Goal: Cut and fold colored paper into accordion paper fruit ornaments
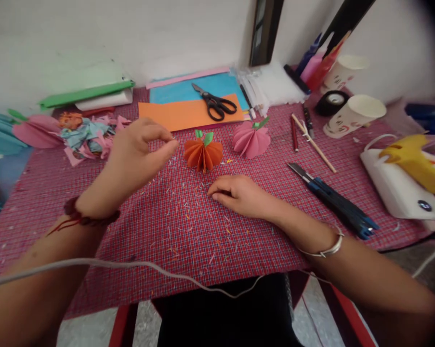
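Raised over the cloth, my left hand (141, 149) has its thumb and index fingertips pinched together, and anything between them is too small to make out. Just right of those tips stands an orange paper pumpkin (203, 155) with green leaves on top. My right hand (239, 195) rests on the table in front of it, fingers curled in, with no object visible in them. Behind the right hand is a pink paper pumpkin (251, 140) with a green stem. Neither pumpkin is in a hand.
Scissors (214, 102) lie on orange paper (174, 114) at the back. A box cutter (333, 200), wooden stick (314, 144), paper cups (354, 115) and yellow glue gun (415, 159) are at right. Crumpled scraps (89, 137) lie left. A white cable (141, 264) crosses in front.
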### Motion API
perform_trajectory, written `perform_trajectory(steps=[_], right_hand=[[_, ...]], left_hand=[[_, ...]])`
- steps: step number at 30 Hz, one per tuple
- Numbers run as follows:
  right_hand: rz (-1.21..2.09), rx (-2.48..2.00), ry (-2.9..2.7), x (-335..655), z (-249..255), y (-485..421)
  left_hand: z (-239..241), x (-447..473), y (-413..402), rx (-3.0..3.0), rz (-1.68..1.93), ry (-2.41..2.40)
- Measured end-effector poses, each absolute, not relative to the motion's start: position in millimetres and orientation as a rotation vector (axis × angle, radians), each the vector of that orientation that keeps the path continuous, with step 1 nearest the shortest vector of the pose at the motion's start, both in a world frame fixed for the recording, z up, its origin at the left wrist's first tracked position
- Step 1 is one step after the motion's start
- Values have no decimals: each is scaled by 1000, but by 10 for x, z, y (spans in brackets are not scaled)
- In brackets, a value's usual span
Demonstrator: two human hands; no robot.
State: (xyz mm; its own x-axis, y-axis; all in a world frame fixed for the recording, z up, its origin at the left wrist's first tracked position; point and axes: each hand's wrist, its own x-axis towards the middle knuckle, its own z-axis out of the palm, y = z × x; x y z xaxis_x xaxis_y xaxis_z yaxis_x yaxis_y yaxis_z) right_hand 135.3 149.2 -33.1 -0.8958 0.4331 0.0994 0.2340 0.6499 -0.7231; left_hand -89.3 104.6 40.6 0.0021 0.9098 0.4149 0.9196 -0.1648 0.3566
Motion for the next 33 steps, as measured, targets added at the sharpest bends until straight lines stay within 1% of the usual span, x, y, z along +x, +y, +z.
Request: perform_trajectory(steps=[3, 5, 11, 13, 17, 19, 25, 29, 33], right_hand=[[1093, -527, -2608, 1357, -321, 1493], [1086, -516, -2611, 1359, -313, 1492], [1062, -495, -2624, 1372, -308, 1492], [1063, -474, -2619, 1376, -311, 1495], [1050, -455, -2624, 1380, -319, 1498], [1040, -457, -2628, 1379, -323, 1496], [1045, -501, -2642, 1371, -318, 1488], [1057, -490, -2630, 1368, -315, 1489], [1082, -485, -2615, 1374, -320, 1488]], left_hand=[[427, -731, 1204, -2303, -976, -2095], [409, -705, 1325, -2376, -968, -2148], [372, -821, 1671, -2805, -672, -1991], [406, -848, 1707, -2787, -651, -2023], [447, -863, 1657, -2584, -660, -2240], [414, -857, 1616, -2609, -724, -2326], [247, -796, 1513, -2520, -1121, -2427], [279, -850, 1319, -2249, -1325, -2507], [343, -1083, 945, -1872, -1531, -2519]])
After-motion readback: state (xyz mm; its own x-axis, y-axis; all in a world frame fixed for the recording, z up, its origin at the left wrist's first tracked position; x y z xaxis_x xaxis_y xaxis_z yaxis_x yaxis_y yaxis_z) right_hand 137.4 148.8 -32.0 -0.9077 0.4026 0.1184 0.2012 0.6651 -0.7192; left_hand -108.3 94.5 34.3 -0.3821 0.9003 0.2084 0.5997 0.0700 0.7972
